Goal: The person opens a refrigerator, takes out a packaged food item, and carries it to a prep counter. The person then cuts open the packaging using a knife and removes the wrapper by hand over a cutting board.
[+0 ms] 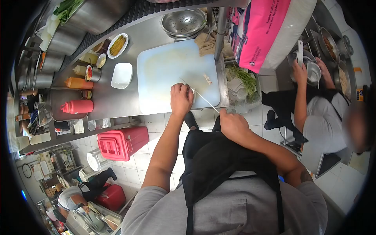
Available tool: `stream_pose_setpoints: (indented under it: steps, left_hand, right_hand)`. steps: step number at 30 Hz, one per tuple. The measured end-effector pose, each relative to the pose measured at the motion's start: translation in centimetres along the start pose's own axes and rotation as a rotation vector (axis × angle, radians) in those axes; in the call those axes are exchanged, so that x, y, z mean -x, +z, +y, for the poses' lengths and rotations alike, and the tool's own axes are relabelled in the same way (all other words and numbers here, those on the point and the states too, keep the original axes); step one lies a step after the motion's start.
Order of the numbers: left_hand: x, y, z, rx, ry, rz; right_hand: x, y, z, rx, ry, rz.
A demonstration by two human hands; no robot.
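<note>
Nearest the head camera are the wearer's grey shirt [231, 207] and one black apron [223, 156]. Beyond them, two bare hands meet over one white cutting board [164, 66]. The right hand [234, 125] is clenched around the handle of one knife [206, 101], its thin blade slanting across the board's near edge toward the other hand. The left hand [182, 97] has its fingers bent down on the board beside the blade; whether they pinch anything cannot be told, as they hide what is below. A little cluster of pale slices [207, 79], too small to count, lies on the board's right part.

Left of the board stand one white bowl [122, 75] and one oval plate [124, 41] of food, then one red squeeze bottle [76, 106] and one orange bottle [78, 83]. A crumpled cloth [205, 44] overlaps the far right corner, close by one metal post [221, 33]. One pink-and-white sack [266, 33] blocks the space beyond. Two co-workers show: one at right [325, 117], one at lower left [74, 197].
</note>
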State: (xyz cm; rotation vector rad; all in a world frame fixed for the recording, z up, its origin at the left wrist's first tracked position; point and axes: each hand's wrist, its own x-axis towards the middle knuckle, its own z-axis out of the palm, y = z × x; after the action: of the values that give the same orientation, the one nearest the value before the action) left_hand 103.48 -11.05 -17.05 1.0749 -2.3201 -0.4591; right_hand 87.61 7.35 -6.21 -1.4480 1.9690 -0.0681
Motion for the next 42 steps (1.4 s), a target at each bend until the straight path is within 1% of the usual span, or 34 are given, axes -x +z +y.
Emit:
stream_pose_setpoints:
  steps: [5, 14, 26, 31, 37, 40, 42]
  left_hand:
    - [0.0, 0.1, 0.1, 0.004, -0.035, -0.015]
    - [0.0, 0.2, 0.0, -0.006, 0.013, 0.006]
    - [-0.1, 0.0, 0.1, 0.018, 0.024, 0.005]
    - [0.0, 0.1, 0.0, 0.018, 0.038, 0.008]
    - [0.0, 0.4, -0.4, 0.019, 0.071, 0.018]
    - [0.0, 0.5, -0.5, 0.015, 0.086, 0.025]
    - [-0.1, 0.5, -0.6, 0.012, 0.089, 0.031]
  right_hand:
    - [0.4, -0.3, -0.5, -0.004, -0.006, 0.011]
    - [0.7, 0.8, -1.3, -0.048, 0.028, 0.043]
    - [1.0, 1.6, -2.9, -0.047, 0.094, 0.051]
    - [2.1, 0.8, -3.2, -0.068, 0.124, 0.005]
    - [0.8, 1.6, -3.4, -0.059, 0.089, 0.061]
    - [1.4, 1.1, -3.4, -0.047, 0.122, 0.063]
    - [2.0, 0.3, -3.6, -0.059, 0.148, 0.019]
